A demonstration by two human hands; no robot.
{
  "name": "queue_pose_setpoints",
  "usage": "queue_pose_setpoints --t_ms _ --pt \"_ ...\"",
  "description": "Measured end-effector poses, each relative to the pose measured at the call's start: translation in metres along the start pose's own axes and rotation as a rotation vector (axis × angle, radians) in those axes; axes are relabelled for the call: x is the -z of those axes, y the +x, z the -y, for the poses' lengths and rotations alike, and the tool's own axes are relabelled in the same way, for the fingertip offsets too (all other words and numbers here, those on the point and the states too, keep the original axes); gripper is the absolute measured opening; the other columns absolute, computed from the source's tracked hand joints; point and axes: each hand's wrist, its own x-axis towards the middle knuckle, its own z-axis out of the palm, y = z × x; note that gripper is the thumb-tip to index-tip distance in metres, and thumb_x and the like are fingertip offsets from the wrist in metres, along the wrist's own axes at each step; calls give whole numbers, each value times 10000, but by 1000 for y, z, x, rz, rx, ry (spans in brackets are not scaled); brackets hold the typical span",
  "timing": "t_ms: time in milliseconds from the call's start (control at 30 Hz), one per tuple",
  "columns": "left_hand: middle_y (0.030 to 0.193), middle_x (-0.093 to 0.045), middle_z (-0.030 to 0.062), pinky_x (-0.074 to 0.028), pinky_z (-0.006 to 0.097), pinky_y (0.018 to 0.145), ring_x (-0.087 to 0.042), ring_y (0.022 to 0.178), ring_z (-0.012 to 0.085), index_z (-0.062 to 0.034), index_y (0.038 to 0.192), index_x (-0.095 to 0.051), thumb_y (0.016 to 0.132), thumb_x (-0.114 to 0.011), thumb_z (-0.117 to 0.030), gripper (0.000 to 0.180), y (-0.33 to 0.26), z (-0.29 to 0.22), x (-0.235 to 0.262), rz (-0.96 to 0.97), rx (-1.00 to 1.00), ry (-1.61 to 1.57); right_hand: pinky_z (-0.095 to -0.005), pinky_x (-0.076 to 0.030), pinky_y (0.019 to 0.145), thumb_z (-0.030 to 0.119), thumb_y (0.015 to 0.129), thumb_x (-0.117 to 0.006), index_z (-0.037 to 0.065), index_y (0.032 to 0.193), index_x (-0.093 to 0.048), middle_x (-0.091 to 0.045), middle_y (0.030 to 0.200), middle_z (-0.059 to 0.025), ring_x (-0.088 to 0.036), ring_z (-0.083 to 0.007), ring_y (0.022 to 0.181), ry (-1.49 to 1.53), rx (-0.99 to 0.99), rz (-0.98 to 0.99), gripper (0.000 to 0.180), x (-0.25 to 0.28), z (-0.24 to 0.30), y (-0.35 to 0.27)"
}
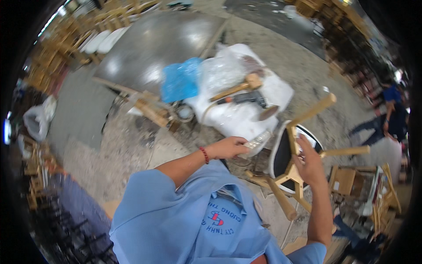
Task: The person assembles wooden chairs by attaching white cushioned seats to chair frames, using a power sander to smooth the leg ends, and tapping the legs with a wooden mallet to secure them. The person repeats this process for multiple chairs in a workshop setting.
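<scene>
We are looking down past our blue shirt at our left hand (228, 147), which is clenching around a small clear plastic packet (256, 143) that is sticking out past the knuckles toward the right. Our right hand (310, 165) is gripping the wooden frame of an upturned chair (292, 169), fingers wrapping over a crossbar where the pale legs are meeting; the black seat with its white rim is lying just behind that hand, and three legs are pointing out above, to the right and below it.

Just beyond the left hand, a large white plastic-wrapped bundle (237, 116) is lying on the concrete floor (290, 66), bulging and crinkled. On top of it are resting a wooden mallet (239, 88) and a dark power tool with an orange grip (246, 97). A crumpled blue plastic bag (180, 80) is lying to the far left of the bundle, touching it. Farther beyond, a big round grey tabletop (154, 42) is spreading out, with a wooden frame piece (147, 110) at its near edge.

To the right of the right hand a small brown box (345, 180) is standing near stacked chair parts. Open floor is showing above the chair legs; between our two hands the gap is narrow
</scene>
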Motion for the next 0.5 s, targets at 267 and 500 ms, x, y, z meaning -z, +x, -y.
queue_pose_setpoints --t_ms 267,500 --pt "1112 -654 231 -496 447 870 -631 1014 388 -8 1213 -598 875 -644 -280 437 -112 97 138 -922 267 698 -351 -527 687 -10 812 -650 26 1229 -563 -673 1074 -163 -647 -245 750 -117 -86 119 428 34 -21 21" --pt "1133 -639 250 -484 459 906 -615 1055 395 18 1199 -594 867 -646 -274 446 -44 109 195 -1238 224 648 -401 -528 772 118 856 -631 33 1189 -611 -694 1006 -179 -672 -313 829 -199 -31 245 344 20 15 118"
